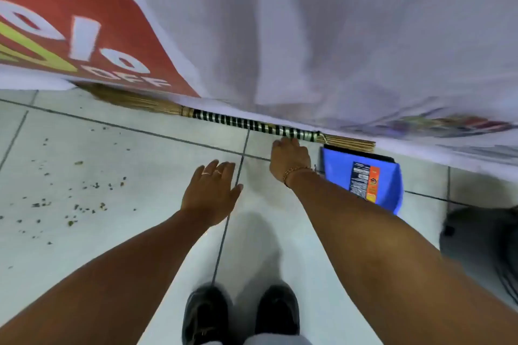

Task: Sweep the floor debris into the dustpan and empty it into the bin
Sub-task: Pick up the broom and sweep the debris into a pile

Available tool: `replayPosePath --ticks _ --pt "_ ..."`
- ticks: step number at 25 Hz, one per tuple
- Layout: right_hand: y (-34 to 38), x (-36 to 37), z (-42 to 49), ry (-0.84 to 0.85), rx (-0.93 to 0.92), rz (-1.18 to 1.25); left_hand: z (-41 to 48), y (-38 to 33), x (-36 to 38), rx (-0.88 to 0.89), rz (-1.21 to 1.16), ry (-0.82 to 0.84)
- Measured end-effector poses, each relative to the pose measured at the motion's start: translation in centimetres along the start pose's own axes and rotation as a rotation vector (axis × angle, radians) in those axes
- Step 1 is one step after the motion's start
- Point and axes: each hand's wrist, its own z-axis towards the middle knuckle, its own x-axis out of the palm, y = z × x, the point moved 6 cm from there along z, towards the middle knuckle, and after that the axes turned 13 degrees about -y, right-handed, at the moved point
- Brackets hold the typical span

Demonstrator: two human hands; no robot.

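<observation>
A large white fabric banner (322, 36) with a red printed panel at its left fills the far half of the view, its lower edge hanging just above the floor. Below it spreads a floor of pale square tiles (84, 246) with dark grout lines. At the right edge sits a dark round object (482, 235), blurred, which may be the bin; I cannot tell for certain.

A long straw broom (252, 122), its handle wrapped in black and silver bands, lies along the banner's foot, bristles tucked under the cloth at the far left. A blue plastic dustpan (384, 176) with a printed label stands just right of the broom's butt end, against the banner.

Two black shoes (241, 314) stand near, at the bottom centre.

The right hand (290, 157), a gold chain on the wrist, reaches to the banded handle, fingertips touching it, fingers not yet closed around it. The left hand (211, 190), wearing rings, hovers open and empty over the tiles, fingers spread.

Small greenish-brown bits of debris (73, 193) lie scattered across the tiles at left, well apart from the dustpan.
</observation>
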Motion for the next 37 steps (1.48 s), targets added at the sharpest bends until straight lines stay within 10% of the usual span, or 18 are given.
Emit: replayPosePath --ticks 11,18,24,37 --pt "2.7 6.0 11.6 -0.240 -0.258 -0.402 6.0 6.2 10.0 0.156 0.019 0.109" --pt "7.1 -4.4 -1.0 -0.127 -0.277 -0.092 -3.3 4.6 0.5 -0.160 -0.094 0.165" --pt "12.6 -12.2 -11.5 0.383 -0.125 0.261 -14.5 2.5 -12.6 -0.134 -0.108 0.248" --pt "29.0 -16.9 -19.9 0.243 -0.060 -0.042 -26.0 19.0 -24.7 -0.288 -0.061 0.233"
